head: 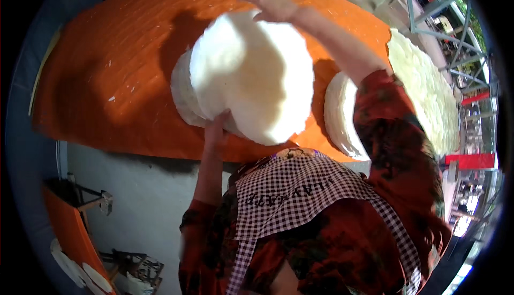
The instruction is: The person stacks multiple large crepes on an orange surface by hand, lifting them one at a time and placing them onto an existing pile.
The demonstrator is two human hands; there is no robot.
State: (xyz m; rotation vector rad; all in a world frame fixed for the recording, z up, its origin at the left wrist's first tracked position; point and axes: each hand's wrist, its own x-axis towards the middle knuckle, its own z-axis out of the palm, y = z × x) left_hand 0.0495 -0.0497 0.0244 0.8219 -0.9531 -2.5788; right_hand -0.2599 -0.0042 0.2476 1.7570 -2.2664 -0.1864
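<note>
A thin round white sheet (257, 78), perhaps rice paper, lies partly over a stack of similar round sheets (184, 90) on the orange-covered table (120, 106). My left hand (218, 126) grips the sheet at its lower-left edge, where the rest of its fingers are hidden. At the far edge, my right hand (273, 4) is spread and slightly blurred, its fingers apart; whether it touches the sheet I cannot tell. Shadow and bright light fall across the sheet. A second stack of round sheets (339, 110) stands to the right, partly behind my right sleeve.
Overlapping pale sheets (425, 86) are spread at the table's right end. Small white scraps (111, 99) dot the orange cover. At lower left, pale round pieces (96, 277) lie by another orange surface (68, 222), near wooden frames (136, 269). Metal trusswork (435, 26) rises at upper right.
</note>
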